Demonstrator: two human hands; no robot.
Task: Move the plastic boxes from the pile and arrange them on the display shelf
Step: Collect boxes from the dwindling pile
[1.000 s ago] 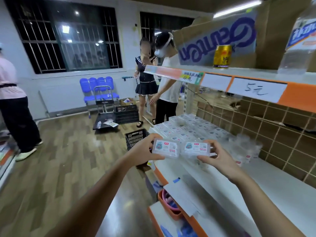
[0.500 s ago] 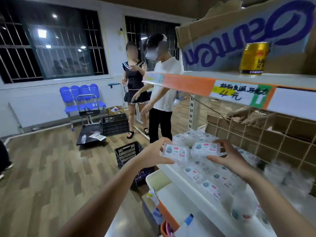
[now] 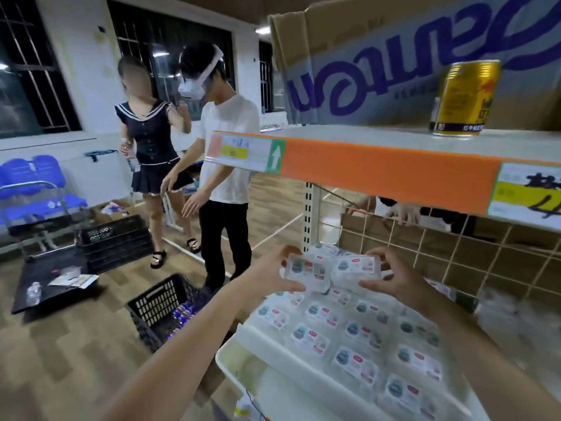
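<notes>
Each of my hands holds one clear plastic box with a white label. My left hand (image 3: 274,273) grips the left box (image 3: 306,270) by its left end. My right hand (image 3: 394,276) grips the right box (image 3: 353,268) by its right end. Both boxes hang side by side, almost touching, above the far left end of the white display shelf (image 3: 258,332). Several identical boxes (image 3: 355,332) lie flat in rows on that shelf below my hands.
An upper shelf with an orange edge (image 3: 379,174) carries a gold can (image 3: 464,98) and a cardboard carton (image 3: 394,59). A wire grid (image 3: 455,253) backs the shelf. A black crate (image 3: 164,305) sits on the floor left of it. Two people (image 3: 224,165) stand close behind.
My view and both hands have moved left along the shelf with the two boxes, now over the rows at its far end. The grip on each box is unchanged.
</notes>
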